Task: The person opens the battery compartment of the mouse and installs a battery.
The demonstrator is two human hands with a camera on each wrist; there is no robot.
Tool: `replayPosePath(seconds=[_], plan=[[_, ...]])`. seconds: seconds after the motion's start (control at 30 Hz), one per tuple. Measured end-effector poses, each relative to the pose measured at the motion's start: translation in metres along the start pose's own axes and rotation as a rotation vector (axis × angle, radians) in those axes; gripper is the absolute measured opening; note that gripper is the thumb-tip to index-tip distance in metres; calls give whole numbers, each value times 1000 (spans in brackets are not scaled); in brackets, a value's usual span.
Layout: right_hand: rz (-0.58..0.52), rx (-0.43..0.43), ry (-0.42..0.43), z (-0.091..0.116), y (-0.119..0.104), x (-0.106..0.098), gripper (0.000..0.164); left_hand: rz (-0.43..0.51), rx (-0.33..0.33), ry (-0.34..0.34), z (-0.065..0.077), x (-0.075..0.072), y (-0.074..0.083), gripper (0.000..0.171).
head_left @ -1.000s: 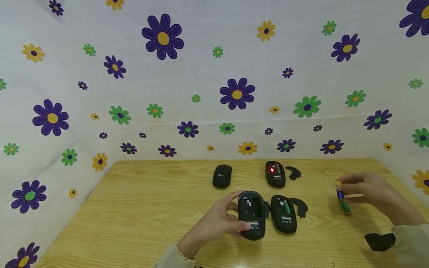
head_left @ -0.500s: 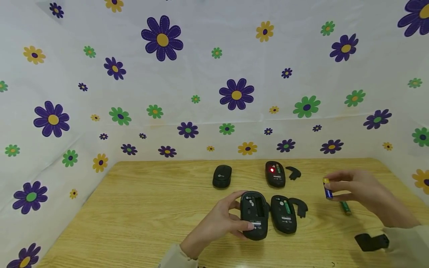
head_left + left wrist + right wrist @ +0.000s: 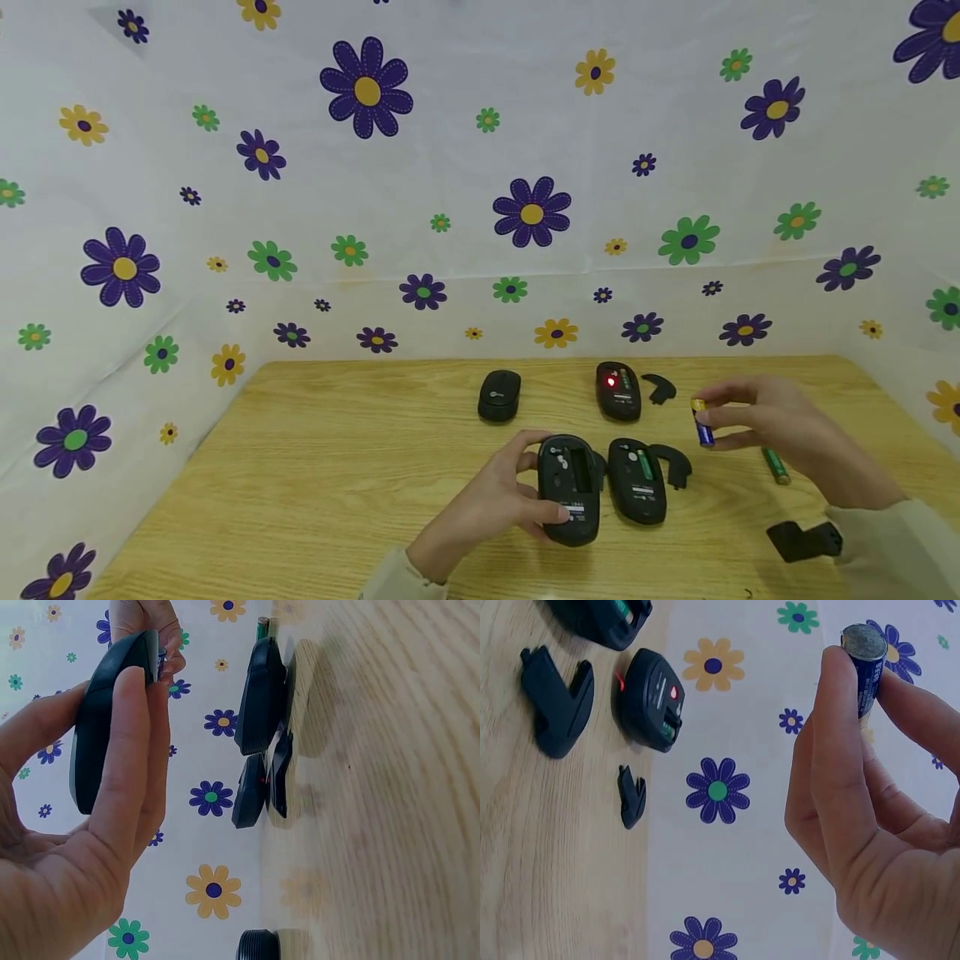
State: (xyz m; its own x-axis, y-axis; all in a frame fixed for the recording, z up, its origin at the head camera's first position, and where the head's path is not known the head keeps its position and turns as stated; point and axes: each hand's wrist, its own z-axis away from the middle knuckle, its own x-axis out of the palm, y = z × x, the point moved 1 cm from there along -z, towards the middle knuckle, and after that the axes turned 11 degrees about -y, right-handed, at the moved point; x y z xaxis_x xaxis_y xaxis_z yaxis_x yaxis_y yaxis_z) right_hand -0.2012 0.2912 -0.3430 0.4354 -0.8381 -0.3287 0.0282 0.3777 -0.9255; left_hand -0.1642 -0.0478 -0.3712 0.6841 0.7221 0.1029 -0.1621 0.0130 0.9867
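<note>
My left hand point(image 3: 498, 492) grips a black computer mouse point(image 3: 567, 527) above the table, its underside facing up and its long battery slot uncovered. My right hand point(image 3: 772, 421) pinches a blue and yellow battery point(image 3: 703, 425), held off the table to the right of that mouse. In the right wrist view the flat end of the battery point(image 3: 866, 643) points up between thumb and fingers. Just right of the held mouse, a second upturned mouse point(image 3: 637, 493) has a green battery point(image 3: 643, 464) in its slot. A loose green battery point(image 3: 776, 467) lies behind the right wrist.
At the back, an upturned mouse point(image 3: 618, 405) glows red, with a battery cover point(image 3: 660, 388) beside it. Another cover point(image 3: 677, 465) lies by the second mouse. A black mouse point(image 3: 498, 395) sits upright at back centre. One more cover point(image 3: 802, 542) is near the right sleeve point(image 3: 885, 542).
My right hand has lifted the blue and yellow battery away from the loose green one and carried it left toward the held mouse. The left hand has barely moved, keeping its grip.
</note>
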Motion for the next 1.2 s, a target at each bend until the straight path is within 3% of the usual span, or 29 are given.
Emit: replayPosePath(seconds=[0.3,0.63,1.2], plan=[[-30,-10,-26,-5,-8,9,46,23,-26,8,-2,2,0,82],[-32,-77,-55,-9,-19,23,38,26,-6,4,-3,5,0,83],[-109,-150,-80,-17,-39,55,38,51,21,17,-5,8,-1,80]])
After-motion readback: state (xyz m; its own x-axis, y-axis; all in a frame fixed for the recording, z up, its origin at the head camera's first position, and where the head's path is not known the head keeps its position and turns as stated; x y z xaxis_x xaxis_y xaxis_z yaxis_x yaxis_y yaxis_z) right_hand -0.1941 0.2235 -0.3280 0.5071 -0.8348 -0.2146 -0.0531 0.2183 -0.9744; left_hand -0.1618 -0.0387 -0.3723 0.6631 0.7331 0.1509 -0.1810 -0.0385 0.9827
